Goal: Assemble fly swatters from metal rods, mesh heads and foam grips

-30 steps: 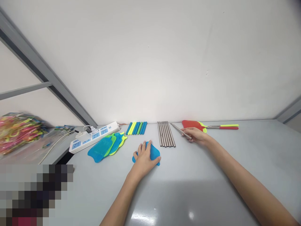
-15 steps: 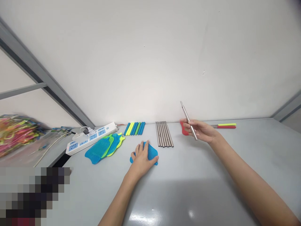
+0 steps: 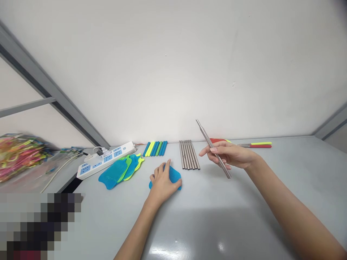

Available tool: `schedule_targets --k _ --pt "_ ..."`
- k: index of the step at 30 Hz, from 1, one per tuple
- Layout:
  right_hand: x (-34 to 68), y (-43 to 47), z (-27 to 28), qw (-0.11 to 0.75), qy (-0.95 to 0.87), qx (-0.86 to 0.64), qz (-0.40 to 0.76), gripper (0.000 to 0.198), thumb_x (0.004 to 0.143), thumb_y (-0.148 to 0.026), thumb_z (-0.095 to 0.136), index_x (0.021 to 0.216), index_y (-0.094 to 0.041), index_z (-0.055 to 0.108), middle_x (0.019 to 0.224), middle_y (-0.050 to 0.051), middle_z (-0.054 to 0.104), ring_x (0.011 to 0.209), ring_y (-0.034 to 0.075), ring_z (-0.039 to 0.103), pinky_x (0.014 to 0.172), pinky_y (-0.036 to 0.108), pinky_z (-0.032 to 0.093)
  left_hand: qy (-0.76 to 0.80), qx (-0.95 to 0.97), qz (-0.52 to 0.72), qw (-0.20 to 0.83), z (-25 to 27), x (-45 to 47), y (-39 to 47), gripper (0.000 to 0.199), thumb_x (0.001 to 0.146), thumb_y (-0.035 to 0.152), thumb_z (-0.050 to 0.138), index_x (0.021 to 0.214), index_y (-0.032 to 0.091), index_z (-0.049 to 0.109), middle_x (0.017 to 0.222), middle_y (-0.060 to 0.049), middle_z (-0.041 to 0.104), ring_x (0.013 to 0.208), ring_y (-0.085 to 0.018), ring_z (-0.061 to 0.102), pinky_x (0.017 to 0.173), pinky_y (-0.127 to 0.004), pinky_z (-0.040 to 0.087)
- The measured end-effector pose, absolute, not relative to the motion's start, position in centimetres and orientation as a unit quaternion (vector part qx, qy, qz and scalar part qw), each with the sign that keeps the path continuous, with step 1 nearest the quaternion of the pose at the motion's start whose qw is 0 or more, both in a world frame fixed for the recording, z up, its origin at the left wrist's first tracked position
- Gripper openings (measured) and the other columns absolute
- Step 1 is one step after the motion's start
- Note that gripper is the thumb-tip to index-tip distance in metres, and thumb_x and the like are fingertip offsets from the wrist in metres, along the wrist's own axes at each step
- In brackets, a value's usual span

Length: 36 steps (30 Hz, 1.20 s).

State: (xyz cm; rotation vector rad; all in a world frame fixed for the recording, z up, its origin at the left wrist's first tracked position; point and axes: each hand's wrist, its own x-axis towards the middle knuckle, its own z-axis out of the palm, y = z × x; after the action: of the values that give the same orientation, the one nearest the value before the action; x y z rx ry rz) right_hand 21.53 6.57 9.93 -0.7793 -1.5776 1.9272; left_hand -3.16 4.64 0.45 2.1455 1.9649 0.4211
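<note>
My left hand (image 3: 163,182) rests over a blue mesh fly swatter head (image 3: 175,176) on the table, thumb at its right edge and fingers curled over its upper and left side. My right hand (image 3: 227,153) holds a slim metal telescopic rod (image 3: 208,141) in the air, tilted, its thinner end up and to the left. Between the hands a row of several metal rods (image 3: 189,155) lies on the table. Several blue, yellow and green grip sleeves (image 3: 155,148) lie side by side behind my left hand.
A fanned pile of blue, green and yellow swatter heads (image 3: 115,172) lies left, beside a white power strip (image 3: 101,160) with plugs. Behind my right hand lie swatters with red and yellow handles (image 3: 260,145). Bagged colourful items (image 3: 21,155) are at far left. A wall (image 3: 173,72) closes the back.
My right hand has tilted the metal rod and brought it lower and a little left, its fingers loosening. More of the rod's length shows. My left hand has barely moved on the blue swatter head.
</note>
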Motion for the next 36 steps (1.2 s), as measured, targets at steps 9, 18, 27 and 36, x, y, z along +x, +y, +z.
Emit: schedule_targets --k 9,18,27,36 --pt "21.3 6.5 9.5 0.247 -0.567 -0.304 0.725 0.03 0.079 -0.031 0.045 0.097 -0.011 0.058 0.043 -0.007 0.026 0.037 0.006 0.027 0.033 0.018 0.029 0.657 0.714 0.183 0.156 0.9 -2.5 4.7 0.066 0.061 0.042 0.053 0.122 0.03 0.032 0.117 -0.006 0.034 0.11 -0.026 0.032 0.089 -0.039 0.026" --pt "21.4 6.7 9.1 0.239 -0.581 -0.347 0.696 0.039 0.08 -0.039 0.038 0.1 -0.012 0.058 0.042 -0.007 0.029 0.032 0.005 0.025 0.028 0.017 0.02 0.685 0.665 0.239 0.178 1.2 -2.4 4.8 0.054 0.062 0.044 0.053 0.113 0.032 0.042 0.115 -0.005 0.035 0.11 -0.026 0.034 0.089 -0.042 0.027" --pt "21.1 6.5 9.3 0.272 -0.569 -0.36 0.688 0.039 0.078 -0.033 0.044 0.116 -0.025 0.043 0.06 -0.002 0.052 0.028 0.002 0.028 0.028 0.017 0.021 0.695 0.613 0.326 0.187 1.3 -2.5 5.1 0.058 0.061 0.045 0.056 0.114 0.027 0.04 0.113 -0.006 0.027 0.113 -0.024 0.032 0.093 -0.039 0.027" --pt "21.0 6.7 9.3 0.349 -0.524 -0.259 0.732 0.03 0.079 -0.027 0.034 0.098 -0.014 0.053 0.084 0.01 0.06 0.045 0.01 0.049 0.034 0.021 0.03 0.664 0.536 0.443 0.275 1.7 -3.0 5.3 0.039 0.073 0.045 0.042 0.107 0.025 0.044 0.12 -0.006 0.03 0.107 -0.02 0.041 0.088 -0.031 0.036"
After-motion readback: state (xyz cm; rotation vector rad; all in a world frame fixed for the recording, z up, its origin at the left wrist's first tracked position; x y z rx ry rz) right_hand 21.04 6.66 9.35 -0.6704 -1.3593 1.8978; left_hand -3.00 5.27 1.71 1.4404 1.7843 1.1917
